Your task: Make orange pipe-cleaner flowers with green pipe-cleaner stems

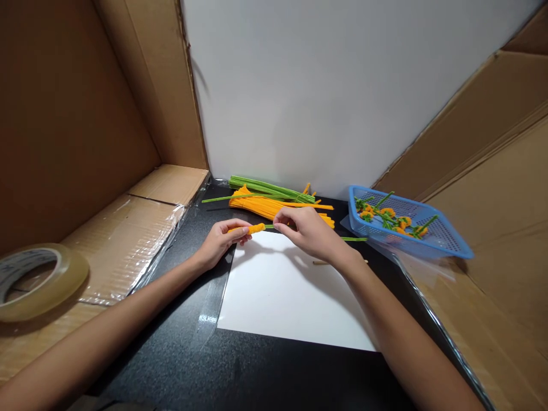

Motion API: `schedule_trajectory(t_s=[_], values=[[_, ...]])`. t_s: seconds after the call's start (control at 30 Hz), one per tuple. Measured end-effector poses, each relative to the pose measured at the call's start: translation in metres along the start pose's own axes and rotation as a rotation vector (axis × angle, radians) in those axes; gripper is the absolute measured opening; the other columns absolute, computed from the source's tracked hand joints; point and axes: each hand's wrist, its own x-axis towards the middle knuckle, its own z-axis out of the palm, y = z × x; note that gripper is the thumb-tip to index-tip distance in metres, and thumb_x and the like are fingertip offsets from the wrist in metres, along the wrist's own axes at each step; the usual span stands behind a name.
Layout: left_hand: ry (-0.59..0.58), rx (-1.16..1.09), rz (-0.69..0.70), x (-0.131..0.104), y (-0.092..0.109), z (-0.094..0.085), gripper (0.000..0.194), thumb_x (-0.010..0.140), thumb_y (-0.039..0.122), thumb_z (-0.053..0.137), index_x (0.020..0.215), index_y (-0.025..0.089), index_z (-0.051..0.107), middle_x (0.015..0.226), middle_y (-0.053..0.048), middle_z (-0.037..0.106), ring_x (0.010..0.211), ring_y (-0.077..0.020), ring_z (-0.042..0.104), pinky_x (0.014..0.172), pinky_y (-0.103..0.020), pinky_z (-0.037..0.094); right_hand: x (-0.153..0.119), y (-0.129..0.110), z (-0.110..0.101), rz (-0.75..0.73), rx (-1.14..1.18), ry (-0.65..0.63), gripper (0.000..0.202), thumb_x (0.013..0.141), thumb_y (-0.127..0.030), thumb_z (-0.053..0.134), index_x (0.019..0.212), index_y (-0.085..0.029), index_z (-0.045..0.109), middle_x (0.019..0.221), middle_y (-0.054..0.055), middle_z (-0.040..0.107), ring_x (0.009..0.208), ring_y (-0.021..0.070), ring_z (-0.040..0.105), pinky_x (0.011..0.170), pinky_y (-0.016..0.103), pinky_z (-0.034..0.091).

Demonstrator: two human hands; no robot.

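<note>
The black desk (pixel 257 365) is bounded on its left by cardboard (pixel 115 234), on its far side by a white panel (pixel 299 103). A white sheet (pixel 274 291) lies across its middle, and the widest room for moving is on the near side of the 2 hands. On the far side, just beyond the fingers, room is tight: an orange bundle (pixel 252 204) and a green bundle (pixel 265 186) lie close to the panel. At the far right a blue basket (pixel 428 246) holds orange and green pieces (pixel 387 213).

The orange coil (pixel 257 228) is above the sheet's far left corner, its long axis nearly level from left to right, its bare end pointing right. A green stem (pixel 269 226) leaves that end along the same line. The left hand (pixel 226 238) has a narrow grip holding the coil; the right hand (pixel 306 228) has a narrow grip, fingertips pinching the stem. A thin stick (pixel 319 262) lies partly hidden behind the right wrist.
</note>
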Motion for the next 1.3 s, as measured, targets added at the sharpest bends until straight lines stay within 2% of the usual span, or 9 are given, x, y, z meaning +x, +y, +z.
schedule_trajectory(t_s=[0.23,0.37,0.5,0.7,0.9,1.03,1.13,1.23,1.3], values=[[-0.101,0.247,0.006,-0.002,-0.001,0.001,0.036,0.074,0.042,0.081,0.098,0.015,0.076,0.077,-0.002,0.068,0.065,-0.0098,0.052,0.061,-0.021,0.038,0.0,0.004,0.006,-0.053,-0.016,-0.063,0.014,0.089,-0.012,0.056,0.082,-0.017,0.067,0.078,0.001,0.068,0.067,0.012,0.055,0.064,0.025,0.034],[-0.131,0.351,0.072,-0.003,-0.002,0.0,0.037,0.08,0.044,0.076,0.104,0.016,0.077,0.083,-0.003,0.07,0.066,-0.0101,0.051,0.059,-0.022,0.037,0.002,0.005,0.007,-0.104,-0.03,-0.101,0.015,0.091,-0.012,0.055,0.084,-0.017,0.068,0.082,0.003,0.07,0.072,0.0138,0.058,0.066,0.026,0.035],[-0.129,0.379,0.089,-0.003,-0.002,0.001,0.036,0.081,0.044,0.075,0.102,0.015,0.076,0.079,-0.002,0.069,0.064,-0.0098,0.051,0.057,-0.021,0.036,0.004,0.003,0.017,-0.078,0.003,-0.056,0.015,0.091,-0.01,0.056,0.085,-0.017,0.068,0.083,0.003,0.071,0.073,0.0136,0.059,0.068,0.025,0.037],[-0.085,0.299,0.052,-0.002,-0.003,0.003,0.04,0.08,0.048,0.074,0.101,0.014,0.073,0.075,-0.001,0.068,0.056,-0.0076,0.047,0.052,-0.02,0.033,0.005,0.003,0.032,-0.032,0.011,0.046,0.011,0.093,-0.014,0.059,0.085,-0.016,0.067,0.076,0.002,0.069,0.064,0.0117,0.054,0.064,0.024,0.035],[-0.063,0.408,0.138,-0.002,-0.006,0.002,0.035,0.081,0.045,0.074,0.099,0.014,0.074,0.087,-0.005,0.074,0.067,-0.0114,0.058,0.057,-0.021,0.039,0.004,-0.001,0.038,-0.047,0.016,0.023,0.01,0.092,-0.013,0.059,0.085,-0.016,0.066,0.079,0.002,0.07,0.066,0.0123,0.056,0.065,0.024,0.036],[-0.071,0.424,0.154,-0.002,-0.008,0.0,0.035,0.082,0.045,0.073,0.099,0.014,0.074,0.084,-0.004,0.073,0.065,-0.011,0.057,0.056,-0.021,0.039,0.005,0.003,0.041,-0.047,0.097,-0.003,0.009,0.094,-0.015,0.058,0.1,-0.017,0.064,0.082,0.002,0.071,0.07,0.0136,0.059,0.067,0.024,0.038],[-0.026,0.391,0.136,-0.001,-0.008,0.001,0.036,0.083,0.046,0.072,0.1,0.014,0.073,0.079,-0.002,0.071,0.059,-0.0093,0.053,0.053,-0.02,0.037,0.005,0.008,0.032,-0.036,0.119,-0.056,0.025,0.091,-0.021,0.065,0.115,-0.018,0.06,0.088,0.003,0.072,0.075,0.0156,0.061,0.067,0.025,0.04],[0.006,0.382,0.147,-0.002,-0.006,0.003,0.034,0.082,0.044,0.073,0.097,0.014,0.074,0.083,-0.004,0.073,0.066,-0.0113,0.059,0.057,-0.021,0.041,0.005,0.013,0.018,0.016,0.048,-0.07,0.006,0.09,-0.016,0.062,0.09,-0.018,0.067,0.083,0.003,0.072,0.072,0.0147,0.06,0.066,0.025,0.039],[-0.01,0.38,0.147,-0.003,-0.005,0.005,0.033,0.081,0.043,0.074,0.097,0.014,0.074,0.087,-0.005,0.074,0.069,-0.012,0.061,0.06,-0.021,0.043,0.006,0.015,0.014,0.029,0.03,-0.071,0.015,0.089,-0.011,0.059,0.079,-0.017,0.068,0.079,0.003,0.071,0.07,0.0137,0.059,0.065,0.025,0.038]])
